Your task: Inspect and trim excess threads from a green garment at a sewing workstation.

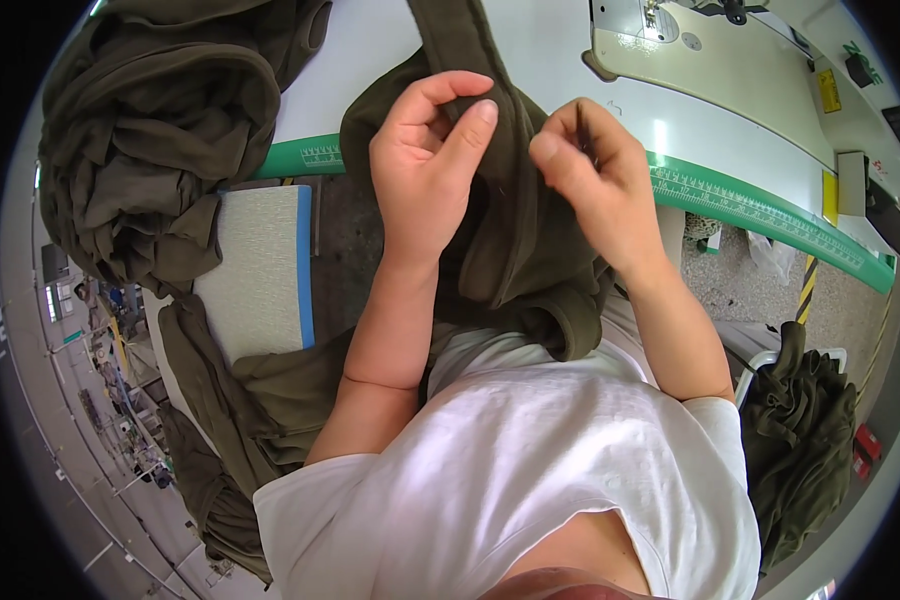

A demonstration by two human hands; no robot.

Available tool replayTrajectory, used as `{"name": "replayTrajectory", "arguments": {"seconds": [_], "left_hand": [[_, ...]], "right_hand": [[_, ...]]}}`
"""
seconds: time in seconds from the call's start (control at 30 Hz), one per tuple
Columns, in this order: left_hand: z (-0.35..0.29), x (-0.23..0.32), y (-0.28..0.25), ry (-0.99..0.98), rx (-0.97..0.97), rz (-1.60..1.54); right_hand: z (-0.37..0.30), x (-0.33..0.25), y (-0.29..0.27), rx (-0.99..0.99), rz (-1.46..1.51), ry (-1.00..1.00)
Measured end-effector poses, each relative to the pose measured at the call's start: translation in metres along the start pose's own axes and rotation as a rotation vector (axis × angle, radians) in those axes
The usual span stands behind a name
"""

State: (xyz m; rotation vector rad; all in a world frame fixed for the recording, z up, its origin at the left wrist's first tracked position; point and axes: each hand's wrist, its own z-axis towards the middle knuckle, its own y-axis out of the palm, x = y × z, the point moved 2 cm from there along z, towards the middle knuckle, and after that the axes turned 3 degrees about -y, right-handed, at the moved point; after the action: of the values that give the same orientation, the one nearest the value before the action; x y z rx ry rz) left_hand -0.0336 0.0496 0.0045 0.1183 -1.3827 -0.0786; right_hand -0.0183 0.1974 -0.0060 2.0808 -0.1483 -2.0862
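A dark olive garment (555, 230) hangs over the table edge into my lap, with a long stitched band (460, 45) running up its middle. Over the band's left side is my left hand (425, 165), its fingers curved and the thumb tip a little apart from the index finger. Nothing shows between them. Just right of the band, my right hand (600, 175) is closed, thumb against curled fingers. A thin dark thing shows among those fingers, too small to name.
A large heap of olive cloth (160, 140) lies at the left, above a pale blue-edged board (255, 260). The sewing machine (710, 75) stands at the far right. A green measuring strip (760, 205) lines the table edge. More olive cloth (800, 430) fills a white-rimmed container at right.
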Motion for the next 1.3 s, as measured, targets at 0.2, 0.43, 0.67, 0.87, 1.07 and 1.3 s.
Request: {"name": "replayTrajectory", "arguments": {"seconds": [0.2,0.43,0.67,0.87,1.07,1.3], "left_hand": [[0.011,0.024,-0.01,0.221,0.124,0.087],[0.006,0.042,-0.003,0.114,-0.002,-0.069],[-0.002,0.027,0.0,-0.037,-0.087,-0.076],[-0.004,0.025,0.004,-0.039,-0.117,-0.082],[-0.01,0.025,0.011,-0.029,-0.153,-0.035],[-0.008,0.024,0.018,0.019,-0.138,-0.014]], "right_hand": [[-0.012,-0.001,0.017,-0.197,-0.468,-0.276],[-0.007,-0.006,0.0,-0.331,0.342,0.227],[-0.005,-0.008,-0.007,-0.128,0.071,-0.202],[0.006,-0.023,-0.01,-0.14,-0.624,-0.713],[-0.007,-0.012,-0.005,-0.128,-0.154,-0.208],[-0.016,-0.012,-0.007,-0.09,0.69,0.3]]}}
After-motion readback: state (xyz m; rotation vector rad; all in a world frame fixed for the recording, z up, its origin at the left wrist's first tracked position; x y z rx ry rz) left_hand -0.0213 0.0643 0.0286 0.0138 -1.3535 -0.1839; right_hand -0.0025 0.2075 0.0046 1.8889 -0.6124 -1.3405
